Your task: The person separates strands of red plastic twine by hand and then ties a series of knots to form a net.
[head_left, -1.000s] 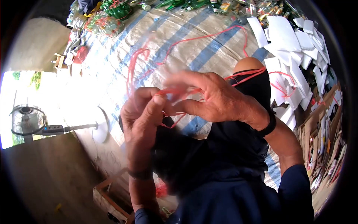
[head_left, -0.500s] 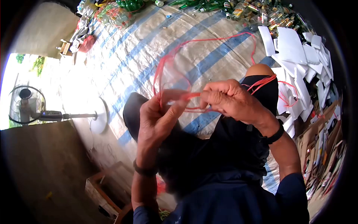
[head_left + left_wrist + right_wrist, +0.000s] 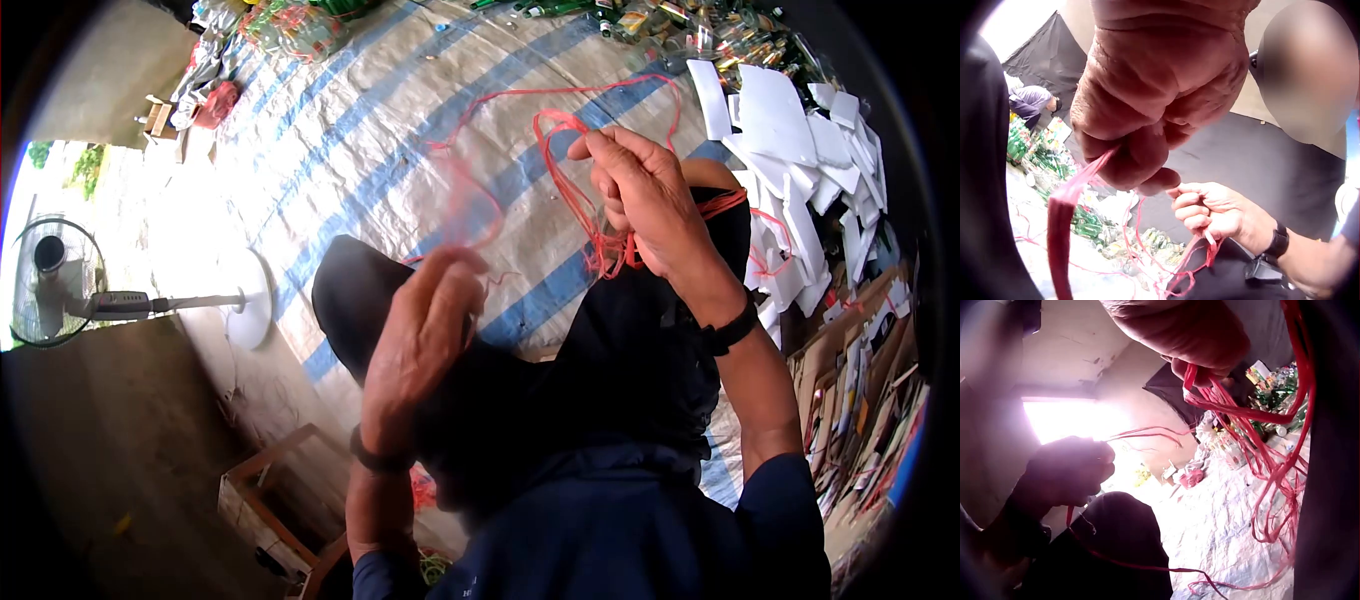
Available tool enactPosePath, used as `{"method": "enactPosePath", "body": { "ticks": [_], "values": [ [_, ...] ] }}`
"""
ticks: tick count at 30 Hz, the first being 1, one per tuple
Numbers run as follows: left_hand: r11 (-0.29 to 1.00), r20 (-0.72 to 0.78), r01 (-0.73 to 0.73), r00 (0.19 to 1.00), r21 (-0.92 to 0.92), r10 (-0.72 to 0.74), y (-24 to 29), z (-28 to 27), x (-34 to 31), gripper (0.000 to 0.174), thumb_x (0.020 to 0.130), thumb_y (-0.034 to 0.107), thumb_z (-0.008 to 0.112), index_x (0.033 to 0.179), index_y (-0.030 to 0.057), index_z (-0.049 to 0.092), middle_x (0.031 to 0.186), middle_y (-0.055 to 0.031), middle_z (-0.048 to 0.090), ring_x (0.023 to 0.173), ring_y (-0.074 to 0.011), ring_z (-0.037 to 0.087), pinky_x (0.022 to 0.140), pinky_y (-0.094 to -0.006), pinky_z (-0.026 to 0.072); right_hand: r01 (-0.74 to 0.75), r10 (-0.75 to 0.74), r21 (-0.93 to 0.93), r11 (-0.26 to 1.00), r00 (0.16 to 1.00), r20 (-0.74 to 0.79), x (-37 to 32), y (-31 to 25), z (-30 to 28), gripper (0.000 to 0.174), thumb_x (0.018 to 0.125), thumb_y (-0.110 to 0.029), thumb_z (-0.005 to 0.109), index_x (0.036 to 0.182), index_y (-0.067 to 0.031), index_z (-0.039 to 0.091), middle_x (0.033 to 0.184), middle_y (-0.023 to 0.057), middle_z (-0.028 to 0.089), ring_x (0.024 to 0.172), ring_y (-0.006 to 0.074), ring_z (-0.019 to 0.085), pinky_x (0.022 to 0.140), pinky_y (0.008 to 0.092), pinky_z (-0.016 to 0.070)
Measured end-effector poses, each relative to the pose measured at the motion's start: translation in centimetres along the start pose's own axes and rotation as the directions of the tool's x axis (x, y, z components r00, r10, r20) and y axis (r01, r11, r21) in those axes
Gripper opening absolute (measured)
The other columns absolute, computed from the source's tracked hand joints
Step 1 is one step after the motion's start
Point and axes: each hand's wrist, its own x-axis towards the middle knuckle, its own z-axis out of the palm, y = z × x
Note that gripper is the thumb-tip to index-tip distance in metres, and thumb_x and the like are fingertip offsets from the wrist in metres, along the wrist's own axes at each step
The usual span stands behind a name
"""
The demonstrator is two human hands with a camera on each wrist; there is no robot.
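Red plastic string [image 3: 562,185] hangs in loops from the right hand [image 3: 655,205], whose fingers curl round it above the right knee. The left hand [image 3: 425,335], blurred in the head view, is over the left thigh, apart from the right one. In the left wrist view a flat pink-red strand [image 3: 1061,231] comes out of the left hand's curled fingers [image 3: 1141,156]. Looped strands [image 3: 1260,456] hang below the right hand [image 3: 1191,337] in the right wrist view. One thin strand runs across the tarp to the right knee.
A blue-striped tarp [image 3: 400,120] covers the floor. Bottles [image 3: 700,35] lie at the back, white foam sheets [image 3: 775,120] and stacked cardboard [image 3: 860,400] at the right. A fan [image 3: 60,280] stands at the left, near a wooden frame [image 3: 265,500]. Another person [image 3: 1032,100] bends over bottles.
The hands, close together before, have moved apart. The right hand has risen with looped string hanging from it, and the left has dropped toward the left thigh.
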Motion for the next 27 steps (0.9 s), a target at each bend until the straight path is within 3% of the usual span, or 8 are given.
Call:
{"method": "enactPosePath", "body": {
  "ticks": [1, 4, 6, 9, 14, 16, 21, 27],
  "values": [
    [0.991, 0.127, -0.106, 0.987, 0.076, 0.095, -0.1, 0.0, 0.3, 0.024, 0.102, 0.016, 0.045, 0.108, -0.0015, 0.060, 0.081, -0.0049, 0.055, 0.066, -0.0136, 0.049, 0.065, -0.0299, 0.0439, 0.039, -0.040, -0.031, 0.999, 0.999, -0.024, 0.2, 0.2, 0.0, 0.028, 0.105, -0.029, 0.055, 0.103, -0.0025, 0.065, 0.066, -0.0086, 0.039, 0.050, -0.0009, 0.024, 0.044, 0.0193, 0.0170],
    [0.990, 0.244, -0.013, 0.970, 0.143, -0.023, -0.9, 1.0, -0.2, 0.018, 0.100, 0.011, 0.045, 0.100, -0.0011, 0.059, 0.079, -0.0158, 0.058, 0.066, -0.0269, 0.055, 0.069, -0.0358, 0.0460, 0.105, -0.109, -0.121, 0.987, 0.994, -0.024, 0.6, 0.8, -0.2, 0.028, 0.105, -0.028, 0.056, 0.104, -0.0021, 0.066, 0.066, -0.0090, 0.039, 0.051, -0.0006, 0.026, 0.045, 0.0191, 0.0192],
    [0.983, 0.306, -0.059, 0.952, 0.174, 0.003, -1.3, 1.4, -0.1, 0.022, 0.099, 0.014, 0.043, 0.099, -0.0009, 0.059, 0.080, -0.0079, 0.056, 0.075, -0.0170, 0.053, 0.071, -0.0300, 0.0443, 0.137, -0.139, -0.176, 0.975, 0.990, -0.001, 0.7, 1.4, -0.3, 0.028, 0.105, -0.027, 0.056, 0.104, -0.0018, 0.068, 0.066, -0.0090, 0.039, 0.052, -0.0003, 0.027, 0.045, 0.0189, 0.0211],
    [0.934, 0.423, -0.259, 0.896, 0.247, 0.136, -2.2, 2.2, 0.6, 0.020, 0.093, 0.009, 0.045, 0.100, -0.0027, 0.060, 0.085, -0.0150, 0.060, 0.079, -0.0270, 0.060, 0.076, -0.0366, 0.0479, 0.211, -0.153, -0.406, 0.889, 0.974, 0.170, 0.2, 0.8, 0.1, 0.024, 0.104, -0.020, 0.057, 0.102, -0.0009, 0.071, 0.069, -0.0059, 0.051, 0.061, 0.0016, 0.042, 0.055, 0.0201, 0.0368],
    [0.991, 0.264, -0.040, 0.964, 0.125, 0.006, -1.8, 3.4, 1.1, 0.022, 0.099, 0.014, 0.047, 0.097, -0.0019, 0.062, 0.078, -0.0069, 0.058, 0.073, -0.0156, 0.057, 0.067, -0.0315, 0.0454, 0.404, -0.273, -0.475, 0.782, 0.906, 0.322, -1.0, 1.6, 1.6, 0.020, 0.101, -0.019, 0.058, 0.102, -0.0008, 0.068, 0.074, 0.0046, 0.062, 0.066, 0.0138, 0.064, 0.061, 0.0298, 0.0513],
    [0.999, 0.190, 0.016, 0.981, 0.043, -0.024, -2.0, 4.0, 1.3, 0.024, 0.101, 0.017, 0.048, 0.095, -0.0017, 0.063, 0.075, -0.0031, 0.056, 0.069, -0.0108, 0.054, 0.063, -0.0288, 0.0437, 0.703, -0.413, -0.574, 0.420, 0.711, 0.570, -1.3, 1.7, 1.6, 0.015, 0.097, -0.014, 0.061, 0.104, -0.0030, 0.068, 0.081, 0.0116, 0.067, 0.074, 0.0240, 0.069, 0.064, 0.0336, 0.0539],
    [0.981, 0.075, 0.076, 0.995, -0.177, -0.064, -3.8, 4.5, 1.5, 0.025, 0.103, 0.017, 0.052, 0.092, -0.0010, 0.065, 0.069, 0.0046, 0.052, 0.057, -0.0034, 0.043, 0.050, -0.0216, 0.0337, 0.619, -0.414, -0.613, 0.490, 0.785, 0.462, -3.0, 2.9, 2.6, 0.018, 0.092, -0.010, 0.063, 0.109, -0.0048, 0.068, 0.091, 0.0179, 0.069, 0.085, 0.0392, 0.068, 0.070, 0.0440, 0.0555],
    [0.910, 0.000, 0.162, 0.985, -0.382, -0.175, -3.3, 4.5, 0.8, 0.022, 0.101, 0.017, 0.055, 0.088, 0.0001, 0.063, 0.070, 0.0035, 0.053, 0.058, -0.0036, 0.044, 0.051, -0.0232, 0.0327, 0.695, -0.436, -0.657, 0.291, 0.708, 0.556, -3.9, 2.7, 2.8, 0.028, 0.089, -0.008, 0.062, 0.117, -0.0035, 0.063, 0.098, 0.0175, 0.070, 0.090, 0.0361, 0.069, 0.072, 0.0437, 0.0557]
  ]
}}
